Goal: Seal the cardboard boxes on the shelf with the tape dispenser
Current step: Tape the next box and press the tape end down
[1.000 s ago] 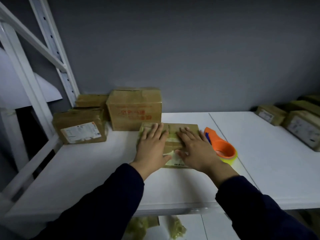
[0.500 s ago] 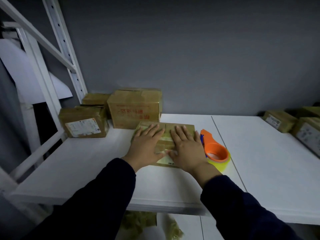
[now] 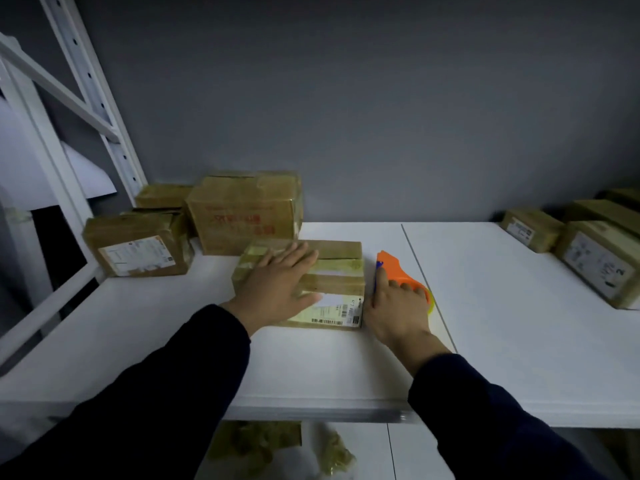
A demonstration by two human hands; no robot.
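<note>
Flat box (image 3: 332, 271) sits mid-shelf: brown corrugated cardboard, low rectangular shape, flaps down, so its contents are hidden. Glossy yellowish tape bands run across the top, and there's a white barcode label at the near right corner. Left hand (image 3: 277, 292) lies palm-down on the lid's left half, fingers straight and spread, gripping nothing. Tape dispenser (image 3: 391, 268) is at 3 o'clock of that box, just beside it on the shelf (image 3: 502, 323). It has an orange plastic body with a pointed nose aimed at 12, a blue strip on its left edge and a yellow-green roll edge showing at the right. Right hand (image 3: 394, 306) is on it, fingers curled over the orange ring and index finger along the blue side. It looks like a grip, but the thumb is hidden. The shelf is a smooth white board with a seam running 12 to 6 just right of the dispenser. At 11 o'clock of the flat box is a big carton (image 3: 242, 216) with faded red print and a creased, taped skin, its top closed. At 9–10 o'clock is a labelled box (image 3: 135, 247), with a small box (image 3: 162, 195) behind it. Far out at 2–3 o'clock are two more labelled boxes (image 3: 530, 230) (image 3: 599, 261). White perforated steel upright (image 3: 93, 98) at 10, matte grey wall (image 3: 381, 116) behind. On the lower shelf (image 3: 363, 455) at 6 are crumpled yellowish wads (image 3: 256, 448), too dim to identify.
</note>
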